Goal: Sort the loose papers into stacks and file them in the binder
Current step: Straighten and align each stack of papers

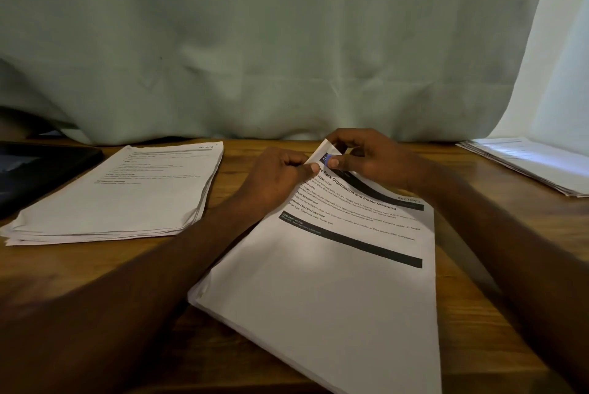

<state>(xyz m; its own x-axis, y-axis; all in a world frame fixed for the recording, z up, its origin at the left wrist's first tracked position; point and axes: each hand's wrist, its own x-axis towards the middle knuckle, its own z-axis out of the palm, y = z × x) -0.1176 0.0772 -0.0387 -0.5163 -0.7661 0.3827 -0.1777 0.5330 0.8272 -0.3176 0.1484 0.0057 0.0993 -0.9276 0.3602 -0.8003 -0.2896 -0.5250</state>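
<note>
A thick stack of printed papers [334, 282] lies slanted on the wooden table in front of me, its top sheet headed with a black band and bold title. The top left corner of that top sheet is lifted and curled. My left hand [280, 176] pinches the corner from the left. My right hand [366, 154] pinches the same corner from the right, thumb on the blue mark. A second stack of papers [127, 196] sits to the left. A dark binder [38, 170] lies at the far left edge.
A third pile of sheets [535, 164] rests at the back right of the wooden table [478, 314]. A pale green cloth [271, 58] hangs behind the table along its far edge.
</note>
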